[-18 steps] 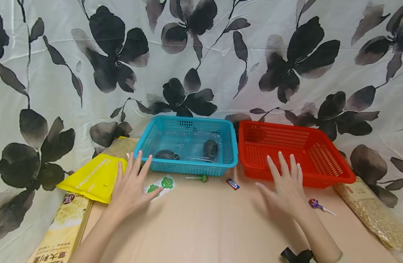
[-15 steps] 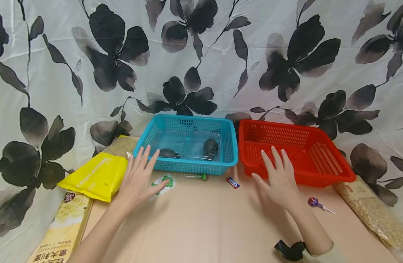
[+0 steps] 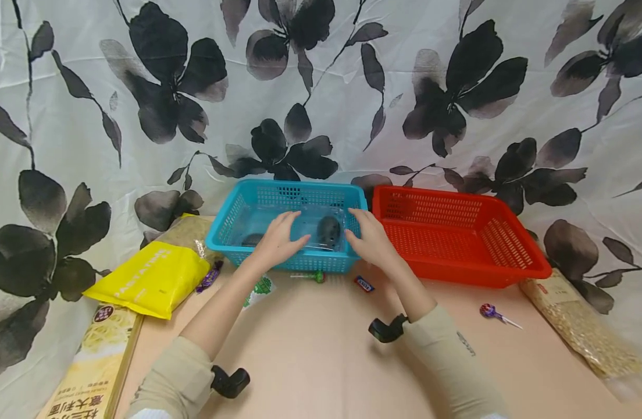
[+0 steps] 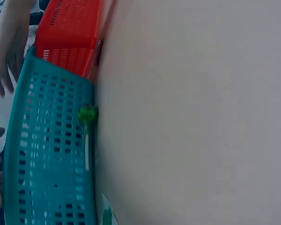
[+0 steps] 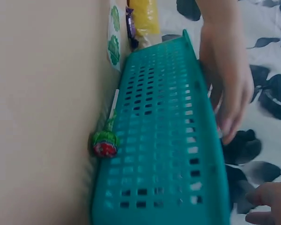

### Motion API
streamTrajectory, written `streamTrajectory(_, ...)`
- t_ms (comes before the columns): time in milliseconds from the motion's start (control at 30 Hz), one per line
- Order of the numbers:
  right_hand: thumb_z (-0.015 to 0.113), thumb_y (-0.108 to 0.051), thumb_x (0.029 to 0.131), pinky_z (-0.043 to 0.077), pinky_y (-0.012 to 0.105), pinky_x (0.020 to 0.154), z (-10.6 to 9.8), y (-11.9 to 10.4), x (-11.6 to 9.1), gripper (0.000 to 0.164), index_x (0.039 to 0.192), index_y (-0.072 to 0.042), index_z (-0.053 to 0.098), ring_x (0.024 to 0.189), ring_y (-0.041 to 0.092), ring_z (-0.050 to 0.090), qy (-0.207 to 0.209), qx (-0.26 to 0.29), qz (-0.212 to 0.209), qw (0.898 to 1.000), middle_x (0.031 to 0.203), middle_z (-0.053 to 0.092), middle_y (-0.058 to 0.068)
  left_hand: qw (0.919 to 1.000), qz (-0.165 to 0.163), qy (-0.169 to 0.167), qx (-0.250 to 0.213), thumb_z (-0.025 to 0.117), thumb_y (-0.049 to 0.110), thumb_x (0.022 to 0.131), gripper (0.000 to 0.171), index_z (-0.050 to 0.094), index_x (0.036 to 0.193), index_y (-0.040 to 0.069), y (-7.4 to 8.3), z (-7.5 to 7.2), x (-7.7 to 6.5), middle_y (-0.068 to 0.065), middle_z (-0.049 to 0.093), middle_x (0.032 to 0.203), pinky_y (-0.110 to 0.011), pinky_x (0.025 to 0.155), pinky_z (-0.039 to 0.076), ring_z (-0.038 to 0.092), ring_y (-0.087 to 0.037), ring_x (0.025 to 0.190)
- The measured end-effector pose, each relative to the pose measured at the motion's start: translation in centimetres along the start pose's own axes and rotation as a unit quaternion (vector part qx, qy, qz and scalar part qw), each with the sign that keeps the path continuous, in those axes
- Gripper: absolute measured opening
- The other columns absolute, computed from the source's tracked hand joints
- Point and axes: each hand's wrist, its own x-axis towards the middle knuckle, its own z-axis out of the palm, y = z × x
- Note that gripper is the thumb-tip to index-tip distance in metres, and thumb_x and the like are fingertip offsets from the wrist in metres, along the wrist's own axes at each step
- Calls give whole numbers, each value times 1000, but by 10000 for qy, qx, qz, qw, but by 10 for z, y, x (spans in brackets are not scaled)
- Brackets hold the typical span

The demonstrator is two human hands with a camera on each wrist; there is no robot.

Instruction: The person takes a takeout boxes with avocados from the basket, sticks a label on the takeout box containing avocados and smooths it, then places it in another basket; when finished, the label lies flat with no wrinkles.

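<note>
A blue perforated basket holds clear plastic packaging with dark oval items inside. My left hand reaches over its front rim, thumb apart from the fingers, gripping nothing. Over the right end of the same basket is my right hand, its fingers spread and the thumb pointing inward. In the left wrist view, the blue basket's side fills the left part. A green lollipop lies along the front of the basket, near a small red-and-blue wrapped candy.
A red basket adjoins on the right, with a purple lollipop before it and a bag of grains beyond. At left lie a yellow bag, a pasta box, a purple wrapped candy and a green-printed packet.
Both hands have moved forward over the blue basket, the left rightward and the right leftward away from the red basket. The view has shifted slightly.
</note>
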Motion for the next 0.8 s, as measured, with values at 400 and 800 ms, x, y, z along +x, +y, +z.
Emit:
streamTrajectory(400, 48, -31, 88, 27, 50, 101, 48, 1, 53, 64, 139, -1, 24, 129, 33, 25, -1483, 56, 1764, 9731, 142, 24, 20, 9880, -921, -1233, 97, 49, 36, 89, 65, 22, 141, 8, 0, 25, 42, -15, 19, 145, -51, 102, 25, 18, -33, 132)
streamTrajectory(800, 47, -32, 89, 27, 50, 101, 52, 2, 59, 64, 140, -2, 22, 128, 33, 27, -1615, -171, 1791, 9703, 141, 28, 19, 9789, -1177, -1585, 518, 46, 38, 90, 61, 26, 140, 10, 2, 25, 48, -17, 25, 143, -51, 102, 25, 20, -34, 132)
